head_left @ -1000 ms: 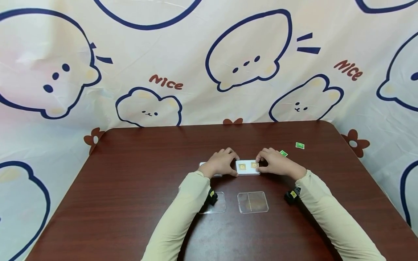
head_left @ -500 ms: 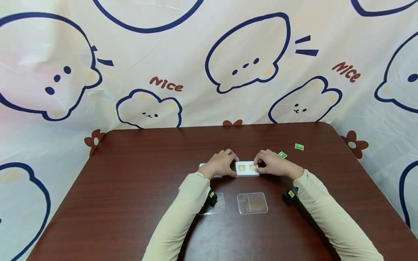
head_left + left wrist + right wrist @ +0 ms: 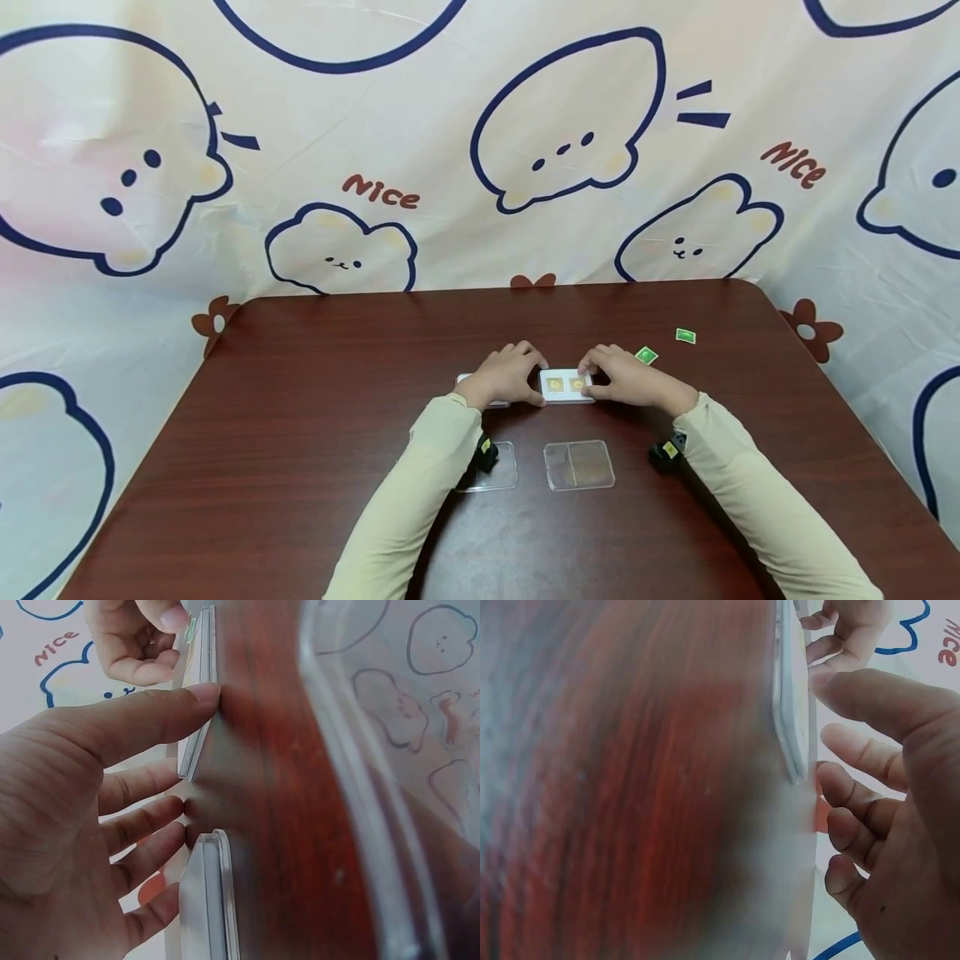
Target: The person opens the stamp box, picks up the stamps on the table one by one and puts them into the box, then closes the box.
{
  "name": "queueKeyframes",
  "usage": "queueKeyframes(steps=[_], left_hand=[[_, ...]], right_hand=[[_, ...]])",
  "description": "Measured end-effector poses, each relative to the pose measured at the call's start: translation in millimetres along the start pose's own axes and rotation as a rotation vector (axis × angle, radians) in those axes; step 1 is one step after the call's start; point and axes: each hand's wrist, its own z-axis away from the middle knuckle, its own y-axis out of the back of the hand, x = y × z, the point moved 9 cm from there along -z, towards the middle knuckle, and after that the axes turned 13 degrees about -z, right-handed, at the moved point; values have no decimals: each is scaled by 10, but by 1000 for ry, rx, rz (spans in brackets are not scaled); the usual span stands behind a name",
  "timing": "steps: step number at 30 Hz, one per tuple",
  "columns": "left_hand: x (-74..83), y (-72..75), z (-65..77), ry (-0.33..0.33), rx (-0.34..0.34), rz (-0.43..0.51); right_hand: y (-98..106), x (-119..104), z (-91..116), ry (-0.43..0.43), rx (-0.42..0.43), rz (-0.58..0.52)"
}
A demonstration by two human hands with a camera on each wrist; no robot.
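In the head view a flat white case [image 3: 566,398] lies mid-table, bearing two small gold squares, a left one [image 3: 554,385] and a right one [image 3: 577,384]. My left hand [image 3: 507,374] grips the case's left end, thumb on the near edge and forefinger on the far edge. Over its right end my right hand [image 3: 628,377] pinches the right gold square between thumb and forefinger. The left wrist view shows the left thumb [image 3: 161,720] against the case edge [image 3: 196,754]. In the right wrist view the right thumb [image 3: 855,694] is close over the case top.
A second white case [image 3: 497,405] lies partly hidden under my left hand. Nearer me are two clear plastic lids, one [image 3: 580,466] in plain sight and one [image 3: 506,467] partly behind the left wrist camera. Two small green cards [image 3: 647,356] [image 3: 686,336] lie beyond my right hand.
My right hand has shifted slightly left, and the right gold square now sits closer to the left one. The left hand keeps its grip on the case.
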Motion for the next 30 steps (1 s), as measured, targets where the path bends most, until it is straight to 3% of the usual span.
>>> queueKeyframes(steps=[10,17,25,30], left_hand=[[11,11,26,-1,-10,3],[-48,79,127,-13,-1,125],[-284,221,362,-26,79,214],[-482,216,521,1,85,228]], right_hand=[[-1,-50,88,7,11,-44],[71,-41,160,9,35,-58],[199,-41,227,9,53,-40],[272,-25,251,1,69,-41]])
